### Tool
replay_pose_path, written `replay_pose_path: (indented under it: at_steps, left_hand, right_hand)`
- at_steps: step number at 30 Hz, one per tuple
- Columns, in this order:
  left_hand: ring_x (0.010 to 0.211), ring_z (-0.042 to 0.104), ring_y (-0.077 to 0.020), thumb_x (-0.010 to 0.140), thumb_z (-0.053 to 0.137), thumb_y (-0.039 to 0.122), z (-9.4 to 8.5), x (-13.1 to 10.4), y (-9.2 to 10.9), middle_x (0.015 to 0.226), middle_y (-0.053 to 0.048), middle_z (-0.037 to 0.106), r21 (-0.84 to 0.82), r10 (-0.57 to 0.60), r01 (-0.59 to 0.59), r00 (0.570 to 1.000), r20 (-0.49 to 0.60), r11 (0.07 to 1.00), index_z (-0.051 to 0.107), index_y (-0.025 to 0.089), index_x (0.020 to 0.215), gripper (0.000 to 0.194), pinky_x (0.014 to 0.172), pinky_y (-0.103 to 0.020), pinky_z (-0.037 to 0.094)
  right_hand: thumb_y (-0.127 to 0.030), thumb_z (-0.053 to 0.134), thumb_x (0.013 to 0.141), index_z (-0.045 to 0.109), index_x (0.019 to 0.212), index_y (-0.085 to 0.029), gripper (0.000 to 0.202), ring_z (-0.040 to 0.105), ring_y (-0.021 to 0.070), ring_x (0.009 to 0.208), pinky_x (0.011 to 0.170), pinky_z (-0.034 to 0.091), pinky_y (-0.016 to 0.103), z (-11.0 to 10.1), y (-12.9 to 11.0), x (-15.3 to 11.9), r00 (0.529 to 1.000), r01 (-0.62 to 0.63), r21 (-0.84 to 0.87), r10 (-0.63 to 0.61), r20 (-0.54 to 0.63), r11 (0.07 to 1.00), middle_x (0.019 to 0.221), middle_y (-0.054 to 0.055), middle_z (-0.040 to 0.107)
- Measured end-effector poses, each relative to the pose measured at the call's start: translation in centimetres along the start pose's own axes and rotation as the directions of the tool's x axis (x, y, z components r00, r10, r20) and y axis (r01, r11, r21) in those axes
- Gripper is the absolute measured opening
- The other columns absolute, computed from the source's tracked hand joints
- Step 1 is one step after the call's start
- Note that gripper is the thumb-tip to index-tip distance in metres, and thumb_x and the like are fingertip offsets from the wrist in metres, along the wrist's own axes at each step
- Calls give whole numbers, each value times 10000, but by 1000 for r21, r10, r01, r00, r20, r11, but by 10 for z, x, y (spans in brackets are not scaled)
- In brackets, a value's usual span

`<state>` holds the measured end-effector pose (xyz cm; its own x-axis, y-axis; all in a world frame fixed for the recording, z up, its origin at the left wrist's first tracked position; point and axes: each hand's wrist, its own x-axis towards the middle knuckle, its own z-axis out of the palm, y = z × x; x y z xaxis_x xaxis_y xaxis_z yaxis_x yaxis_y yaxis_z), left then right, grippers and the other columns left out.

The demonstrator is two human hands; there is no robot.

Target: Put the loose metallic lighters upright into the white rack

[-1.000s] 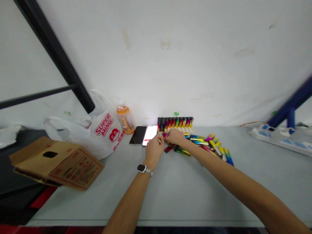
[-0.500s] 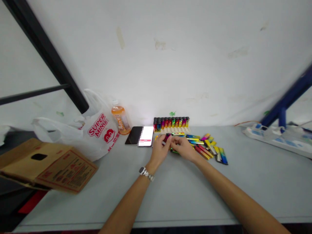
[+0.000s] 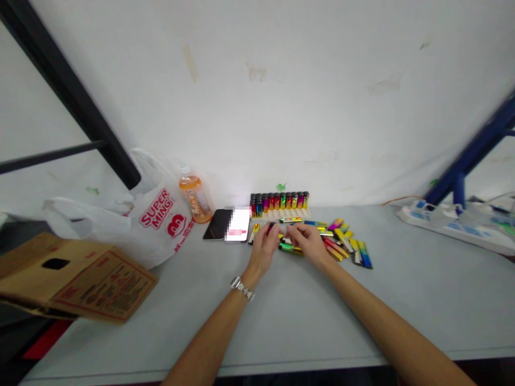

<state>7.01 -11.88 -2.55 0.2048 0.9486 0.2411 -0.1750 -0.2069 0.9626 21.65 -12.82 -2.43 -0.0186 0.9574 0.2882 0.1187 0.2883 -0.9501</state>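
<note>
Head | left hand grips lighter | right hand now apart from it, cannot tell if holding anything

Pretty soft, flat light. Phone screen near 7 o'clock is blown out white, blocky pixels on its left edge. Faint shadow on the table at 6, loose lighters toward 4 look mushy, wide-angle stretch at the edges.
</note>
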Motion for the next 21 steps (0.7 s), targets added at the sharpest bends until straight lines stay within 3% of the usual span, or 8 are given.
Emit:
replay_pose_path:
  at_steps: [3, 6, 13, 21]
  left_hand:
    - [394, 245, -58, 834, 377, 729, 1, 0, 4, 432, 62, 292, -87, -138, 135, 990, -33, 987, 564, 150, 605, 650, 410, -221, 154]
    - [375, 244, -54, 818, 428, 675, 2, 2, 8, 393, 55, 286, -77, -214, 205, 968, -132, 976, 508, 158, 485, 620, 405, -222, 150]
    - [364, 277, -60, 846, 395, 421, 9, 5, 11, 388, 44, 336, -58, -218, 211, 946, -241, 976, 421, 183, 456, 458, 405, -211, 194]
    - [350, 258, -53, 843, 391, 372, 11, 5, 9, 394, 50, 327, -72, -225, 214, 950, -216, 974, 406, 183, 469, 419, 393, -198, 174]
  right_hand:
    - [-585, 556, 858, 563, 614, -170, 482, 361, 93, 459, 463, 270, 242, 3, 4, -2, 1000, 3, -39, -2, 17, 999, 488, -38, 445]
    - [-579, 537, 873, 599, 643, -163, 478, 354, 94, 466, 468, 270, 242, 5, 6, -3, 999, 15, -68, -13, 40, 998, 495, -42, 434]
    - [-537, 524, 894, 612, 641, -156, 466, 352, 94, 478, 474, 264, 242, 7, 9, -4, 999, 13, -118, -7, 49, 993, 501, -39, 430]
    - [-510, 492, 908, 580, 612, -164, 463, 364, 98, 475, 471, 268, 241, 8, 4, -5, 997, 24, -181, -11, 73, 983, 488, -35, 433]
